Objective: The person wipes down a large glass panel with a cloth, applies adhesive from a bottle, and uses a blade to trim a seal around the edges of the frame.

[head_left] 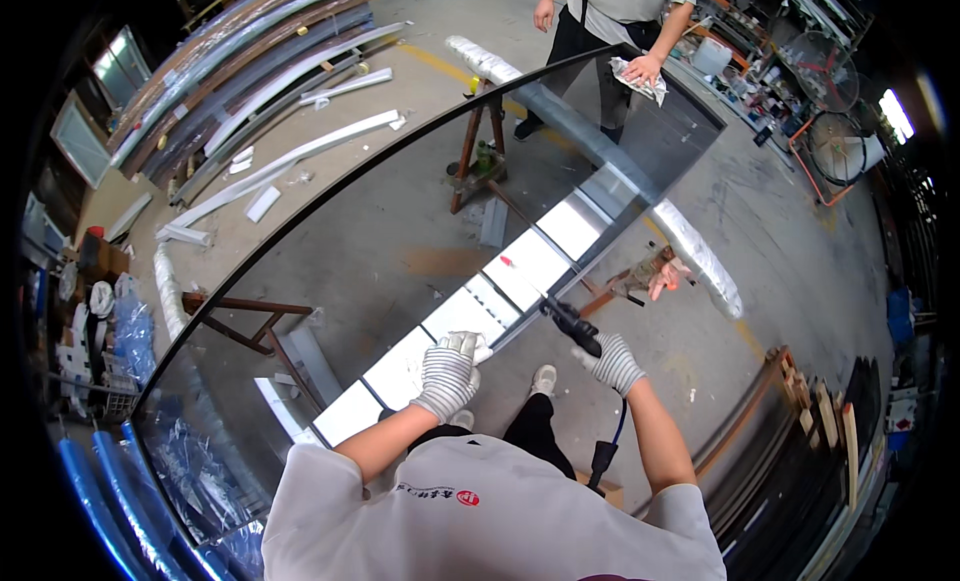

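Observation:
A large glass panel with a dark frame (330, 181) lies flat across wrapped supports in front of me. On its near edge rests my left hand (447, 376) in a striped white glove, fingers bent down; a white patch shows by the thumb, too unclear to name. My gloved right hand (612, 363) is closed around the grip of a black hand tool (572, 324), held over the panel's near edge. A blue hose with a black fitting (602, 459) hangs beneath that hand. White rectangular sections (392, 366) form a band along the panel.
Across the panel, another person's hand (643, 69) presses a crumpled cloth (628, 79) on the glass. Foil-wrapped bars (700, 256) and brown trestles (468, 161) stand beneath. Long profiles (245, 66) are stacked at far left, wood strips (825, 416) at right.

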### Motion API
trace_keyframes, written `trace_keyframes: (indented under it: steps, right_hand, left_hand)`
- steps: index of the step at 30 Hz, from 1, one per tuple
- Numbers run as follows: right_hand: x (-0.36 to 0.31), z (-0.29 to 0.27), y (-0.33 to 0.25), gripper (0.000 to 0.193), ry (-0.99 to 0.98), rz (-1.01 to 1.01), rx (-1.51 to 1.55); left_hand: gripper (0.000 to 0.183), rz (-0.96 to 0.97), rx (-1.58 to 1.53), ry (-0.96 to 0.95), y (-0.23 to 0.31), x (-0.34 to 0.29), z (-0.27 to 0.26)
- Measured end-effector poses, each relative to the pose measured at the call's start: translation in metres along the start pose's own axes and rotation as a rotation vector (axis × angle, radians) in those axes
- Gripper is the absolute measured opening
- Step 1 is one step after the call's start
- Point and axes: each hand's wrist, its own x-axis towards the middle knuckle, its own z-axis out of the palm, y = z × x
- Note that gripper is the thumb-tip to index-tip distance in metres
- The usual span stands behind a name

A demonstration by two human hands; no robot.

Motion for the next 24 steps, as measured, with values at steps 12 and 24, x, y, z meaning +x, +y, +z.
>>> trace_keyframes:
  steps: [12,24]
  right_hand:
    - [-0.014,-0.091,0.225,0.026,0.505,0.279,0.317]
    - [-0.129,-0.033,0.302,0.032,-0.300,0.735,0.616]
  left_hand:
    - [0.063,-0.137,0.204,-0.023,0.057,0.189,-0.016]
    - [0.057,-0.279,0.219,0.038,0.067,0.184,-0.030]
